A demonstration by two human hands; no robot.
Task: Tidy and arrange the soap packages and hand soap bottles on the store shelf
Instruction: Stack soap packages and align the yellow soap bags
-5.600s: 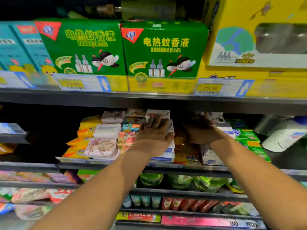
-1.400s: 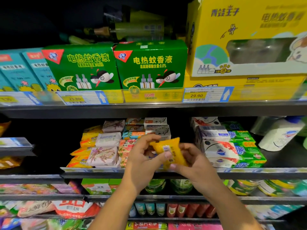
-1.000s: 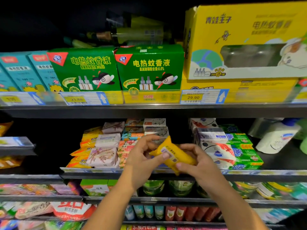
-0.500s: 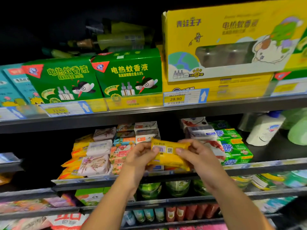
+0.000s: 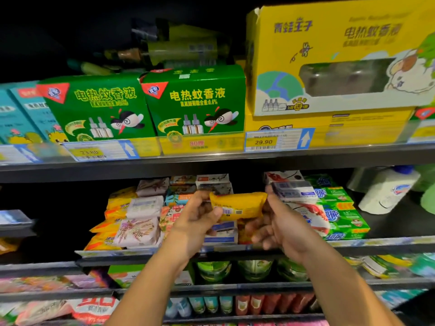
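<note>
My left hand [image 5: 197,220] and right hand [image 5: 282,228] each pinch one end of yellow plastic-wrapped soap package [image 5: 240,203], barcode sticker [image 5: 229,211] facing me. Price tag [image 5: 263,142] above: 29.90. Green cardboard box [image 5: 195,102]: 电热蚊香液.

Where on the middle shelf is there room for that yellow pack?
Bare shelf shows between the green boxes and the white bottle. A narrow dark gap lies just left of the white boxes, above the held yellow pack. Left of the yellow stack is too dark to judge. The middle stacks are crowded.
</note>
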